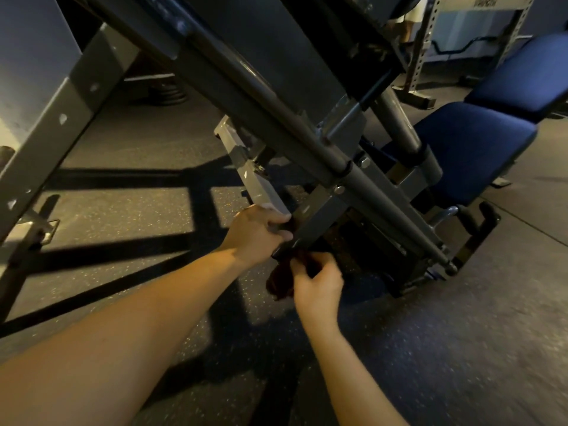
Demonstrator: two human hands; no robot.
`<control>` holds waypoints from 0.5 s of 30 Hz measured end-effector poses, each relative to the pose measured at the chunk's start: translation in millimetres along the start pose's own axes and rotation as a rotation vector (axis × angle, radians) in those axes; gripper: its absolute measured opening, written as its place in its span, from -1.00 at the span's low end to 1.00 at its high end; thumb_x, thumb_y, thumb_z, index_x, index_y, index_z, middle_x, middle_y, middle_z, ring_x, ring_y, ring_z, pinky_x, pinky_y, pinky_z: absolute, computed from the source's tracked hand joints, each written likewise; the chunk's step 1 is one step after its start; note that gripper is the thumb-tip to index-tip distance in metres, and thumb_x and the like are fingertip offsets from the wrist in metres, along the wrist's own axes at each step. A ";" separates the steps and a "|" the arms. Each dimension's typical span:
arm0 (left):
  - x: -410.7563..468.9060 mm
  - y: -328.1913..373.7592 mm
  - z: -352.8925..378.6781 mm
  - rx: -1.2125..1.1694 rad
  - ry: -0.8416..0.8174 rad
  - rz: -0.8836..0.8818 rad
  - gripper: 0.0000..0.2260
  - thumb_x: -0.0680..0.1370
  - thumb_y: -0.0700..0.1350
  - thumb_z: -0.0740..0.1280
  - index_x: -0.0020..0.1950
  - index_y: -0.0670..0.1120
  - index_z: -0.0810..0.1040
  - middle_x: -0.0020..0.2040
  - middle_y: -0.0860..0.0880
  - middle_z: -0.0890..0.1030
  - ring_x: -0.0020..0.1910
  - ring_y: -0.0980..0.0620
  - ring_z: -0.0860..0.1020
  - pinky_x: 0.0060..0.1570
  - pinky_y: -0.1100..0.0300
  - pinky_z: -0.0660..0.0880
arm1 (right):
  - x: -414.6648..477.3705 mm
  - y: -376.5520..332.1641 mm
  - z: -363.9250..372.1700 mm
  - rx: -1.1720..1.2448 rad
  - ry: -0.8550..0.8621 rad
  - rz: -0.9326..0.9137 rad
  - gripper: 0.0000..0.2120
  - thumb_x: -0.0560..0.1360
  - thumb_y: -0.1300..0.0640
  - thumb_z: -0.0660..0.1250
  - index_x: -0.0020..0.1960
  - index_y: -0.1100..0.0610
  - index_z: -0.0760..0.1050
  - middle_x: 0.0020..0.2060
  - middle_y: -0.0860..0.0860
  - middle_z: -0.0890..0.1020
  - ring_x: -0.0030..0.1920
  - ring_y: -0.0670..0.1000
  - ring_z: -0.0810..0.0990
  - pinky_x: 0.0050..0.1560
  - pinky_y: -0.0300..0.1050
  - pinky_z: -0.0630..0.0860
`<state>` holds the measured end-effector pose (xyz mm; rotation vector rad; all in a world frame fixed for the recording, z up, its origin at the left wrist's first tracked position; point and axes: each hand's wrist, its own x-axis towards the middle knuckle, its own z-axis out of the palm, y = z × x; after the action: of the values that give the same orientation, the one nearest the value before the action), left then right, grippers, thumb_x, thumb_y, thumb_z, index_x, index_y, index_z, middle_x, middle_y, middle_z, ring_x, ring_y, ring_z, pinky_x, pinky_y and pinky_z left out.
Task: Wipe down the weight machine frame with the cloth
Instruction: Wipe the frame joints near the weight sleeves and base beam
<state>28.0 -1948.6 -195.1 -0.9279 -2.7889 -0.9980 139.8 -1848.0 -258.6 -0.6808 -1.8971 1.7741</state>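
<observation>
Head view: 2 bare arms reach down to the low end of the weight machine frame (215, 76), which slants from top left to bottom right. Left hand (258, 232) sits on the near end of a grey crossbar (316, 221), fingers curled over it and clamping a dark red cloth (278, 282) against the metal. The cloth wraps the bar end and hangs bunched just below it. Right hand (318, 281) is under the bar, thumb and fingers pinching the hanging part of the cloth. Both hands are grasping the cloth, close together, with the bar end between them. A round rod (252, 79) runs along the frame above the crossbar. Blue padded seat (470, 155) at right, behind the frame. Dark speckled rubber floor (123, 216) with hard shadows. Perforated rack upright (422, 47) far back at top right. Stack of plates (167, 92) on the floor back left, blurry.
</observation>
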 end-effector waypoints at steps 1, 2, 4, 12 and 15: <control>0.4 -0.3 0.4 -0.002 0.000 0.005 -0.71 0.56 -0.09 0.45 0.27 0.09 0.60 0.07 0.24 0.49 0.04 0.31 0.49 -0.02 0.44 0.32 | 8.6 -8.6 -4.1 0.055 0.077 -0.039 -0.77 0.55 0.14 0.44 0.15 -0.09 0.52 0.02 -0.16 0.64 0.04 -0.29 0.61 0.13 -0.25 0.59; 1.0 -0.3 0.7 -0.004 0.001 0.008 -0.71 0.56 -0.09 0.45 0.27 0.09 0.60 0.06 0.24 0.49 0.04 0.32 0.49 -0.03 0.45 0.32 | 16.0 -17.7 -6.7 0.112 0.145 -0.073 -0.79 0.56 0.13 0.44 0.15 -0.05 0.54 0.02 -0.13 0.65 0.05 -0.28 0.62 0.07 -0.32 0.58; 2.5 -0.9 0.1 -0.032 -0.003 -0.008 -0.72 0.57 -0.09 0.45 0.27 0.08 0.61 0.06 0.23 0.52 0.04 0.32 0.50 -0.03 0.45 0.34 | 16.5 -22.2 -4.2 0.141 0.157 -0.093 -0.78 0.56 0.13 0.43 0.18 -0.01 0.53 0.05 -0.12 0.64 0.08 -0.27 0.60 0.03 -0.39 0.55; 5.3 -2.0 -4.0 -0.030 -0.037 0.010 -0.75 0.57 -0.10 0.43 0.25 0.07 0.62 0.09 0.21 0.52 0.09 0.29 0.51 0.08 0.36 0.39 | 15.8 -23.0 -11.7 0.065 0.065 -0.097 -0.79 0.55 0.13 0.44 0.08 -0.14 0.52 0.00 -0.16 0.64 0.05 -0.38 0.57 -0.05 -0.43 0.54; 4.8 -1.5 -5.6 -0.035 -0.048 -0.003 -0.76 0.57 -0.09 0.43 0.24 0.06 0.63 0.10 0.19 0.52 0.10 0.25 0.51 0.16 0.29 0.43 | 3.8 -19.4 -1.6 0.065 -0.001 -0.082 -0.75 0.55 0.13 0.44 0.11 -0.17 0.49 0.03 -0.16 0.63 0.09 -0.30 0.60 0.08 -0.30 0.59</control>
<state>22.4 -1950.3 -190.4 -0.9639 -2.8212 -1.0428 136.9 -1845.3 -239.2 -0.5706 -1.8323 1.7765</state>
